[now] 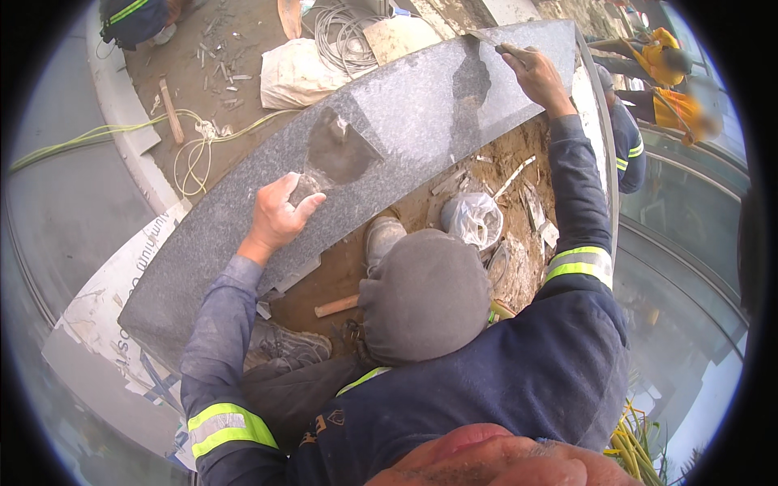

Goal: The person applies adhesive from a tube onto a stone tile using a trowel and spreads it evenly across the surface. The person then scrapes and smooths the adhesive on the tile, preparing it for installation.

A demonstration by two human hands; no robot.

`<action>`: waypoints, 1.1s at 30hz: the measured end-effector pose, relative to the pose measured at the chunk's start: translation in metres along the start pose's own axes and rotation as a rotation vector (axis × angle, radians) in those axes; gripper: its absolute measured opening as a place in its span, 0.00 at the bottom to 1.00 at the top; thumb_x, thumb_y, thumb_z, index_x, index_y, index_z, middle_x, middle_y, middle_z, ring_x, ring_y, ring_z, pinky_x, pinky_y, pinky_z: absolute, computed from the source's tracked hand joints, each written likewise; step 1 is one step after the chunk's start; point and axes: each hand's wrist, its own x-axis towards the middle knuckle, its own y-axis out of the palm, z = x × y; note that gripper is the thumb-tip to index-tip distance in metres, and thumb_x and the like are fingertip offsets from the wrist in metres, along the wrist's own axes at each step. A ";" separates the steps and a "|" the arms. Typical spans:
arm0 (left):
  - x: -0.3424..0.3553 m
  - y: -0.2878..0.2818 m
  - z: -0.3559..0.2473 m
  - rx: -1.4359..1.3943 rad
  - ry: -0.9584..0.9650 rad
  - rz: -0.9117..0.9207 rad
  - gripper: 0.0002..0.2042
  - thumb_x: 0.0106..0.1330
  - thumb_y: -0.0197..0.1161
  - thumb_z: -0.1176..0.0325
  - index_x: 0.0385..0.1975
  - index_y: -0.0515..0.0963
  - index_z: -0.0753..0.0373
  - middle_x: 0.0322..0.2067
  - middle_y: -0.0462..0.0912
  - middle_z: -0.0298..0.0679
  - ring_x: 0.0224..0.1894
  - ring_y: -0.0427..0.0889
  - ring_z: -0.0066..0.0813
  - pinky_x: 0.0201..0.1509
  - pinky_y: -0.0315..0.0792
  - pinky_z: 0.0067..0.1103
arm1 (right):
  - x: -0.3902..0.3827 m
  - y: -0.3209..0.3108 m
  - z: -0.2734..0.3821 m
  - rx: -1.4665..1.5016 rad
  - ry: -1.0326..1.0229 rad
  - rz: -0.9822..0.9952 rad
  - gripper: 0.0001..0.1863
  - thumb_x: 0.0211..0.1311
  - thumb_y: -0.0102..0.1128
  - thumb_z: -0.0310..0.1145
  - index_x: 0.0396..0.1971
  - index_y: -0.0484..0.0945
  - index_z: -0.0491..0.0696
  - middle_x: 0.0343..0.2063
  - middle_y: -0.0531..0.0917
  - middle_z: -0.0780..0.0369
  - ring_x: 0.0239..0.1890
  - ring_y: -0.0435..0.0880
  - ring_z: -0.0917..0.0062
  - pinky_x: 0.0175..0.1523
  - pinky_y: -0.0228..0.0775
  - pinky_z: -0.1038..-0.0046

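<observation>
A long curved slab of speckled grey stone (267,202) spans the space before me. My left hand (277,212) is closed, with thumb and fingers round a rough grey lump (305,189) resting at the slab's surface. Just beyond it lies a smooth, dark grey-brown patch of paste or wet matter (344,150) with a small raised bit on top. Toward the far right, my right hand (536,74) grips a thin flat scraper (484,37), its blade reaching left over the slab's far edge. A dark, wet-looking strip (471,81) crosses the slab near it.
Beyond the slab are a white sack (300,74), coiled cable (344,40) and a yellow-green cord (194,154). On the near side, a bucket lined with clear plastic (472,220) stands on dirt with debris. Several people work nearby, some in yellow shirts (685,109).
</observation>
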 end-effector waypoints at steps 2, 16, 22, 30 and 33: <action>0.000 0.000 -0.001 0.005 0.002 -0.005 0.19 0.62 0.74 0.56 0.29 0.76 0.66 0.25 0.78 0.48 0.27 0.80 0.51 0.30 0.73 0.34 | -0.012 0.007 0.009 -0.005 0.042 0.020 0.18 0.75 0.57 0.44 0.57 0.85 0.55 0.37 0.85 0.55 0.40 0.84 0.60 0.47 0.75 0.61; 0.002 0.000 0.001 -0.021 0.027 -0.008 0.18 0.64 0.73 0.55 0.31 0.78 0.65 0.24 0.79 0.46 0.26 0.80 0.48 0.30 0.72 0.33 | -0.025 0.008 0.019 -0.009 0.015 -0.005 0.18 0.74 0.59 0.43 0.58 0.85 0.56 0.38 0.84 0.58 0.39 0.84 0.64 0.45 0.75 0.63; -0.002 -0.001 0.006 -0.015 0.038 -0.024 0.18 0.64 0.72 0.54 0.32 0.79 0.65 0.25 0.80 0.45 0.26 0.81 0.46 0.31 0.73 0.32 | -0.013 -0.010 0.024 0.081 0.090 0.003 0.18 0.74 0.59 0.44 0.58 0.84 0.56 0.38 0.84 0.57 0.40 0.84 0.64 0.45 0.74 0.64; -0.001 -0.001 0.003 -0.024 0.024 0.016 0.15 0.62 0.75 0.58 0.31 0.79 0.64 0.26 0.82 0.44 0.27 0.83 0.45 0.31 0.75 0.32 | -0.039 -0.009 0.013 0.156 0.056 0.067 0.19 0.75 0.58 0.44 0.58 0.84 0.53 0.36 0.83 0.56 0.38 0.82 0.66 0.46 0.74 0.65; 0.000 -0.002 0.001 -0.034 0.022 0.020 0.15 0.61 0.75 0.58 0.31 0.79 0.63 0.26 0.82 0.44 0.27 0.83 0.45 0.31 0.75 0.31 | -0.026 -0.015 -0.020 0.117 0.155 -0.016 0.19 0.75 0.58 0.44 0.57 0.85 0.52 0.40 0.86 0.55 0.43 0.85 0.64 0.50 0.76 0.64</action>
